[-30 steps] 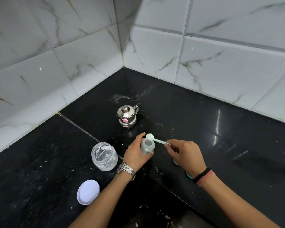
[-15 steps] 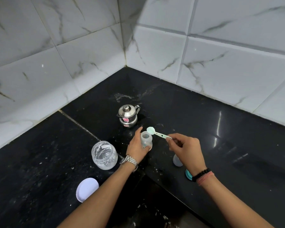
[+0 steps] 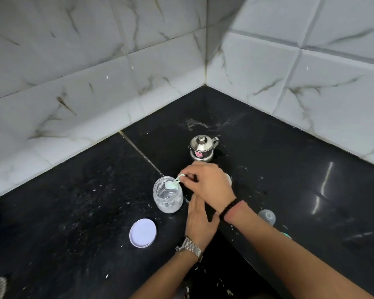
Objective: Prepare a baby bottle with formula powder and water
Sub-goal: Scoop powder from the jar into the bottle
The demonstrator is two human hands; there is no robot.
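A pale green scoop (image 3: 173, 184) is pinched by the right hand (image 3: 207, 184), its bowl dipped into the open powder jar (image 3: 168, 197) near the counter (image 3: 73, 212) middle. The left hand (image 3: 200, 221) is held flat with relaxed fingers beside the jar, under the right wrist. The baby bottle (image 3: 229, 179) is mostly hidden behind the right hand.

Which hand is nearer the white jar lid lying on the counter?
Left. The left hand lies just right of the lid, fingers relaxed. The right hand is farther back, pinching the scoop over the open jar.

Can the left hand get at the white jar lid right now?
Probably yes: the left hand lies open and holds nothing, and the white lid sits uncovered on the counter just to its left, with nothing between them.
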